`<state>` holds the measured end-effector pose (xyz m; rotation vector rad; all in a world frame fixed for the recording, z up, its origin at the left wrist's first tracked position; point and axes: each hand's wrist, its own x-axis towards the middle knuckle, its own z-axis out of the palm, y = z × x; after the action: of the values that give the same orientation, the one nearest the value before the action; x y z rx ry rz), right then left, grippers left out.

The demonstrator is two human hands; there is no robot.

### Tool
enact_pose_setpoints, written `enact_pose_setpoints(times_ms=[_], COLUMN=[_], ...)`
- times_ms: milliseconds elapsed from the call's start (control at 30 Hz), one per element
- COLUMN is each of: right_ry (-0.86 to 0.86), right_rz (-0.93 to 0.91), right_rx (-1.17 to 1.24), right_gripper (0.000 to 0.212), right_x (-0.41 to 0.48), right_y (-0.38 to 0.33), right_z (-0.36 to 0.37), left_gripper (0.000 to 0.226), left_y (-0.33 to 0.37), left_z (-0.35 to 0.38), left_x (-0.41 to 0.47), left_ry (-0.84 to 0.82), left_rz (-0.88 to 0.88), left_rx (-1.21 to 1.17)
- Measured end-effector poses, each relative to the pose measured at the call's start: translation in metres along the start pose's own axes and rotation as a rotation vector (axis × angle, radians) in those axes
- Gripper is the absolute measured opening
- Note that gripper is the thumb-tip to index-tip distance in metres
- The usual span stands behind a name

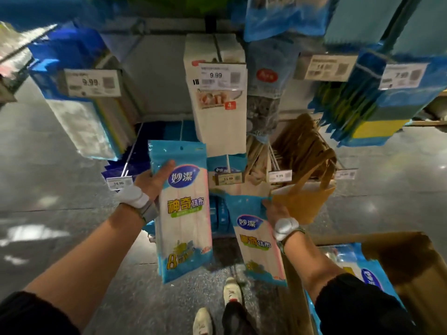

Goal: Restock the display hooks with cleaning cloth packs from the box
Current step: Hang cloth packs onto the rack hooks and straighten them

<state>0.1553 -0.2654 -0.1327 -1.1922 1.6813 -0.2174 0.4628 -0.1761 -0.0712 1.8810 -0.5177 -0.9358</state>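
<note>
Nearest, at the bottom, the person's pale shoes [231,290] are standing on the speckled floor [135,293]. At the near right a cardboard box [411,257] is sitting open, with more blue-and-white cloth packs [370,274] lying inside it. The right hand [275,210] is gripping the top corner of one pack [256,240], thumb on the front and fingers hidden behind, so the pack is hanging tilted just left of the box. The left hand [154,182] is holding a second pack [183,213] upright and higher, thumb curled over its front, fingers behind it. Just beyond, a metal hook [227,163] is carrying a matching pack [221,169] behind a price tag [227,178]. Brown bags [307,199] are hanging to its right, and white packs [217,112] farther up.
</note>
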Motion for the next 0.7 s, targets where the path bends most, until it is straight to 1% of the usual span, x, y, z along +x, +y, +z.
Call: enact_pose_setpoints(times_ms=[67,100,133,233,367,400,600,633,700], right_ry=[-0.048,-0.078,-0.094,-0.129,-0.161,-0.159,-0.183,-0.188,-0.193], right_rz=[0.000,-0.023,-0.040,-0.100,-0.157,-0.148,-0.139,-0.133,-0.122], right_rx=[-0.076,-0.121,-0.159,-0.207,-0.240,-0.218,-0.174,-0.183,-0.249], right_gripper=[0.044,0.043,0.042,0.043,0.042,0.043,0.043,0.043,0.042], right_x=[0.017,0.029,0.030,0.055,0.079,0.079,0.106,0.109,0.107], right_y=[-0.004,-0.009,-0.011,-0.026,-0.052,-0.056,-0.073,-0.074,-0.078], right_z=[0.003,0.006,0.007,0.014,0.026,0.028,0.037,0.037,0.034], left_gripper=[0.064,0.073,0.077,0.086,0.083,0.082,0.078,0.074,0.057], left_y=[-0.004,-0.005,-0.007,-0.007,-0.007,-0.008,-0.005,-0.002,0.001], left_z=[0.001,0.000,-0.002,0.003,0.007,0.007,0.018,0.020,0.024], left_x=[0.010,0.018,0.020,0.029,0.039,0.039,0.044,0.044,0.044], left_ry=[-0.027,-0.003,-0.006,0.018,0.013,0.004,0.084,0.089,0.091], left_rz=[-0.031,-0.042,-0.042,-0.112,-0.185,-0.187,-0.156,-0.159,-0.157], left_rx=[-0.057,-0.080,-0.096,-0.133,-0.193,-0.210,-0.272,-0.264,-0.232])
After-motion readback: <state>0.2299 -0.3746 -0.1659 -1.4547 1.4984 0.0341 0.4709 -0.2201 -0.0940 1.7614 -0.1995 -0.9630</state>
